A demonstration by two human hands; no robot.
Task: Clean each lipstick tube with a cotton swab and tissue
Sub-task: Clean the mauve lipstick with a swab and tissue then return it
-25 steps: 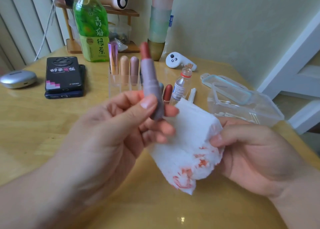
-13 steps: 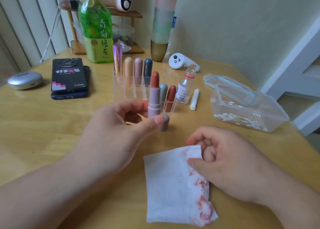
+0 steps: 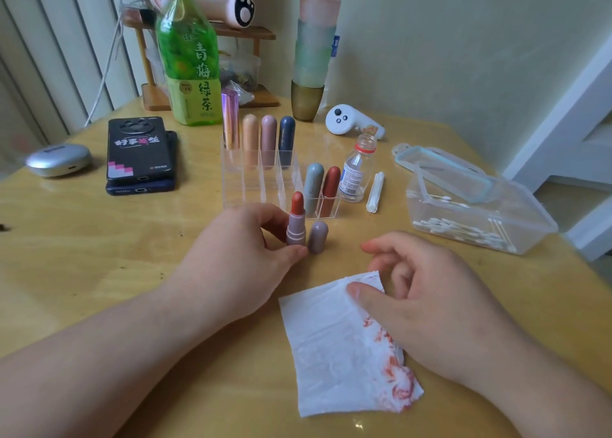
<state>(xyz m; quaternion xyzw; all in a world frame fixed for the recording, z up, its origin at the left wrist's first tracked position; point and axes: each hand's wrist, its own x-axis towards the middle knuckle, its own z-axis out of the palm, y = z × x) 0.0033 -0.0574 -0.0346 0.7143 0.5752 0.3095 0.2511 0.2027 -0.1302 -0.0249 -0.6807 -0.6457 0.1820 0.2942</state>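
An open mauve lipstick (image 3: 295, 230) with its red bullet up stands on the wooden table, and my left hand (image 3: 251, 259) grips its base between thumb and fingers. Its mauve cap (image 3: 318, 237) stands just to its right. A white tissue (image 3: 331, 348) smeared with red lies flat in front. My right hand (image 3: 420, 292) hovers over the tissue's right side with fingers loosely curled and the thumb touching its top corner. Several capped lipsticks stand in a clear organizer (image 3: 251, 186). Two white cotton swabs (image 3: 376, 192) lie beside a small bottle (image 3: 356, 169).
A clear box of cotton swabs (image 3: 480, 216) with its lid tilted inside sits at the right. Two stacked phones (image 3: 140, 154) and a silver case (image 3: 58, 159) lie at the left. A green bottle (image 3: 192, 67), tinted cup stack (image 3: 308, 103) and white controller (image 3: 351, 123) stand behind.
My left hand lowered the open lipstick from mid-air onto the table beside its cap. My right hand laid the tissue flat on the table and loosened its fingers.
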